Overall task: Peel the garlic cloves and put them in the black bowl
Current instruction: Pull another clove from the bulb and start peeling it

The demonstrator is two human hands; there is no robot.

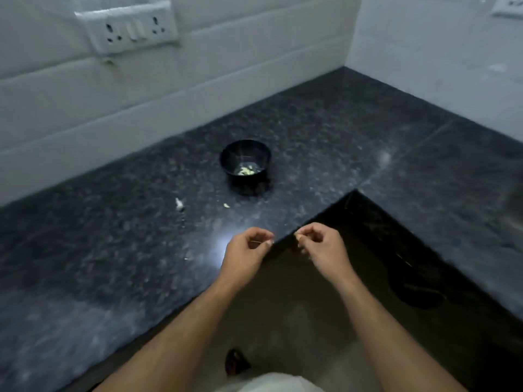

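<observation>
The black bowl (245,162) stands on the dark granite counter (113,250) with pale peeled garlic pieces (246,171) in its bottom. Both my hands hover over the counter's inner corner, nearer to me than the bowl. My left hand (246,250) has its fingers curled and pinches what looks like a thin sliver of garlic skin. A short gap to the right, my right hand (319,247) pinches a small pale garlic clove (298,237) at its fingertips. Most of the clove is hidden by the fingers.
A white scrap of garlic skin (179,205) and a small pale bit (226,205) lie on the counter left of the bowl. White tiled walls with a socket plate (130,29) rise behind. The counter is L-shaped, with floor below my arms.
</observation>
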